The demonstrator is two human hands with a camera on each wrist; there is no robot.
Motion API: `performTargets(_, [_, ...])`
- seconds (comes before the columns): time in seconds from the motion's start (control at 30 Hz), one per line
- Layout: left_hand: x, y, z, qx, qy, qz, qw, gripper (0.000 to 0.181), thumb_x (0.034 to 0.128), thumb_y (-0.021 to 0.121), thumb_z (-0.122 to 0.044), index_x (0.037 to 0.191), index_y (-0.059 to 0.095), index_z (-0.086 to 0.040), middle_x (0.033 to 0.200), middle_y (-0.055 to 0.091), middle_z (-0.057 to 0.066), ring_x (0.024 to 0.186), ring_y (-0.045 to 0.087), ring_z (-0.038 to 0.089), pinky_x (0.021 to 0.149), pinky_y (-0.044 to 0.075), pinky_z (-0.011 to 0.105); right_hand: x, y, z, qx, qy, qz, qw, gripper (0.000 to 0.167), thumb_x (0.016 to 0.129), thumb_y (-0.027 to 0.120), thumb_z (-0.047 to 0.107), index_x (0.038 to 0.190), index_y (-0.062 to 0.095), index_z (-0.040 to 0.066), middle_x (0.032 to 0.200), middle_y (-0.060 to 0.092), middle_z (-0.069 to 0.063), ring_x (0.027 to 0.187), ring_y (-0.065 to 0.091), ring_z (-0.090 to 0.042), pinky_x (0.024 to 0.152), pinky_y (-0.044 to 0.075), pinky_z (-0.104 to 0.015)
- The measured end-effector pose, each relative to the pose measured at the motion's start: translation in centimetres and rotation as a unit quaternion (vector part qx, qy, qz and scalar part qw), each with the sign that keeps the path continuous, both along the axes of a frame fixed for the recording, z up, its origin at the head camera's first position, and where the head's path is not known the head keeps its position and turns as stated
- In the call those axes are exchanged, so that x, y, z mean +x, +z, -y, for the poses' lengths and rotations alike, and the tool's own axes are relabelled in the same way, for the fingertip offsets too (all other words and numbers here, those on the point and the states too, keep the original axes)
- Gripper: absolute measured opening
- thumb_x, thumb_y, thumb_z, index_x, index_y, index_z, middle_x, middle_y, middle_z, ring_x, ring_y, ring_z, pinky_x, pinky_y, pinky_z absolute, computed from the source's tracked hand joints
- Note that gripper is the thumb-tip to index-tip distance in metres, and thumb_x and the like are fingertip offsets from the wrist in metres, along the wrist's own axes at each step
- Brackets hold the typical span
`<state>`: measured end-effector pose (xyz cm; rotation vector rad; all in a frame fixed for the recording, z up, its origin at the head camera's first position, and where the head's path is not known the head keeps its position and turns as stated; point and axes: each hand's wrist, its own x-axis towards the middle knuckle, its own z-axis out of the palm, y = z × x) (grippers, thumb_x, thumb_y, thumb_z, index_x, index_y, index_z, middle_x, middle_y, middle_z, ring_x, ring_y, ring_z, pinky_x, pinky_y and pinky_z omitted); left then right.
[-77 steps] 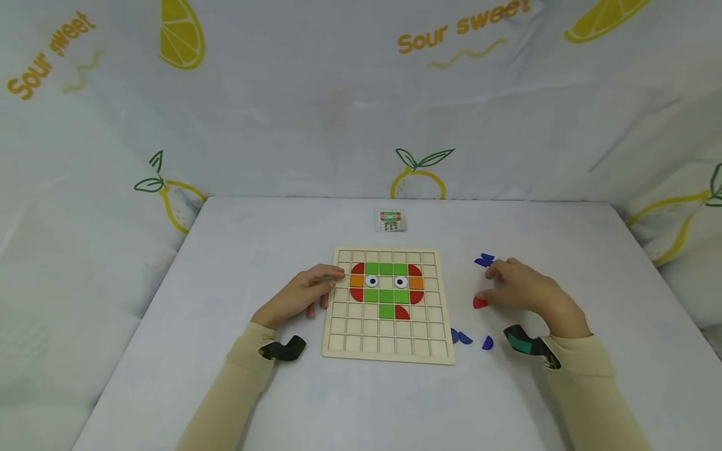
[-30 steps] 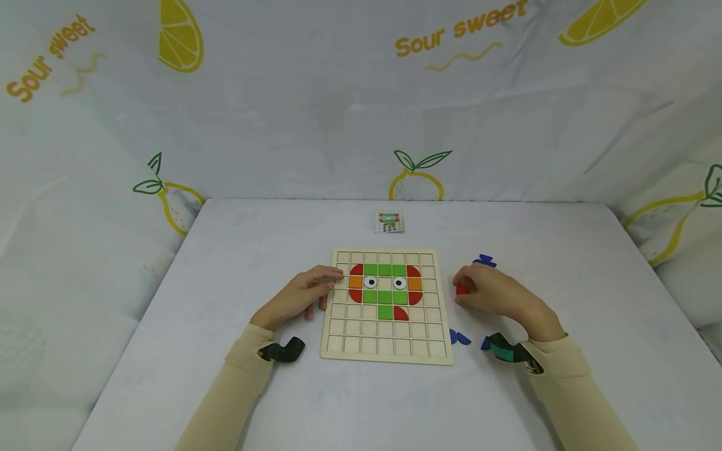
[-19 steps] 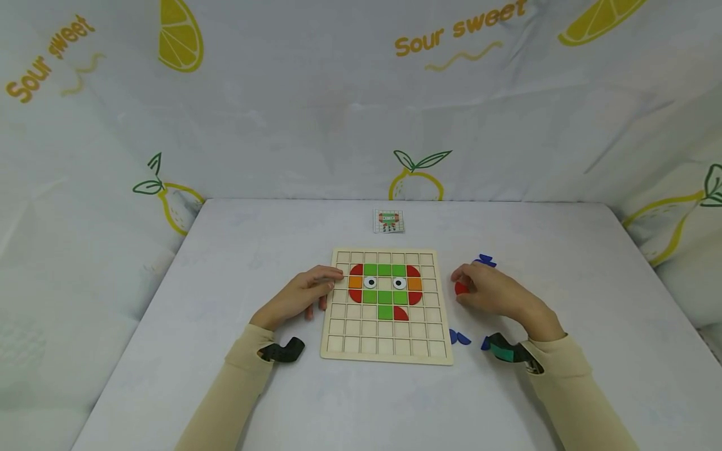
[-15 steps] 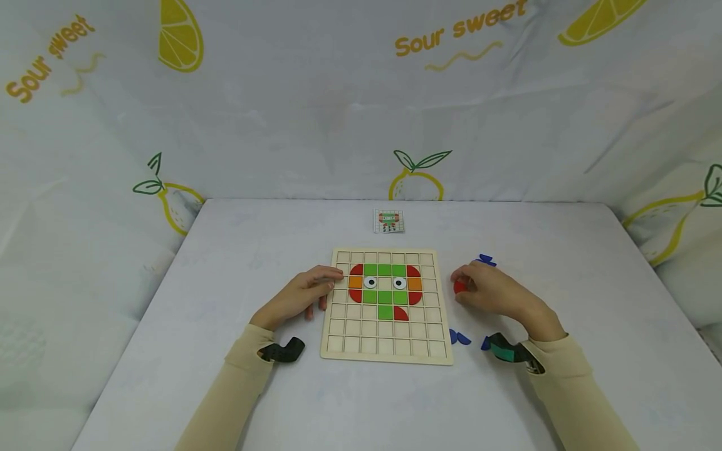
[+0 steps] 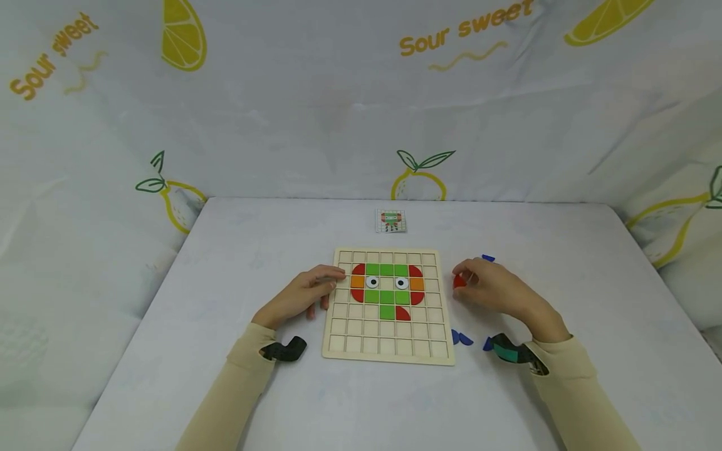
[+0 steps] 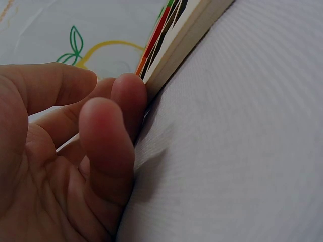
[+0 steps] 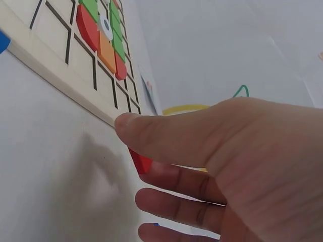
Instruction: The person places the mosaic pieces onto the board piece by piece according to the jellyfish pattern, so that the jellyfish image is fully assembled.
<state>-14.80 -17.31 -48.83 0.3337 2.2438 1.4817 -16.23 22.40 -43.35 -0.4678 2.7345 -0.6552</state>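
Observation:
A wooden grid board (image 5: 370,344) lies flat on the table, with green and orange squares, red quarter-circle tiles and two eye tiles set in its cells. My right hand (image 5: 499,289) pinches a loose red tile (image 5: 459,281) just right of the board; in the right wrist view this red tile (image 7: 140,162) shows between thumb and fingers, most of it covered. At the board's left edge, the left hand (image 5: 300,293) rests with loosely bent fingers. The left wrist view puts these fingertips (image 6: 130,91) against the board's side (image 6: 176,53).
Blue tiles (image 5: 465,339) lie by the board's lower right corner, one partly under its edge. Another blue tile (image 5: 487,344) sits near the right wrist strap, and more blue (image 5: 488,257) shows behind the right hand. A small pattern card (image 5: 390,220) lies beyond the board.
My right hand has picked up the red tile and carried it left, closer to the board. Most recently the tile has tilted slightly in the fingers. The left hand stays put.

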Motion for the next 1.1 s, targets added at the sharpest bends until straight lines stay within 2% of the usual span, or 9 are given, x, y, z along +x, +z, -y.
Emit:
performTargets(0.23, [-0.1,0.0,0.0,0.006,-0.007,-0.003,1.0,0.031,0.1058,0.053,-0.024,0.136,0.059,-0.028,0.077,0.058,0.007,0.061,0.051,0.017,0.049,0.048,0.025,0.2,0.4,0.6,-0.03,-0.002,-0.002,0.9995,0.043,0.092,0.072,0.016,0.13,0.061,-0.001,0.113,0.067,-0.013,0.102,0.058,-0.028,0.083,0.055,-0.038])
performTargets(0.63, [-0.3,-0.3,0.0,0.018,-0.013,-0.004,0.9997,0.033,0.1058,0.052,-0.023,0.138,0.058,-0.023,0.076,0.058,0.006,0.059,0.05,0.016,0.048,0.047,0.026,0.7,1.2,2.6,-0.053,-0.004,-0.004,0.9986,0.045,0.093,0.074,0.03,0.128,0.063,0.005,0.108,0.065,-0.007,0.098,0.056,-0.023,0.078,0.05,-0.031])
performTargets(0.83, [-0.2,-0.4,-0.3,0.014,-0.008,-0.003,0.9999,0.032,0.1056,0.053,-0.023,0.137,0.059,-0.024,0.076,0.058,0.006,0.055,0.049,0.015,0.048,0.046,0.026,0.8,1.7,3.1,-0.061,-0.005,-0.02,0.9979,0.043,0.093,0.074,0.033,0.124,0.064,0.006,0.104,0.066,-0.007,0.094,0.056,-0.022,0.075,0.05,-0.03])
performTargets(1.1, [-0.1,0.0,-0.2,0.008,-0.001,-0.006,0.9999,0.033,0.1056,0.052,-0.022,0.138,0.059,-0.023,0.077,0.057,0.008,0.056,0.049,0.017,0.048,0.046,0.025,0.4,2.5,5.0,-0.084,0.022,-0.026,0.9959,0.038,0.093,0.074,0.027,0.123,0.064,0.005,0.098,0.066,-0.005,0.092,0.06,-0.021,0.078,0.054,-0.032])
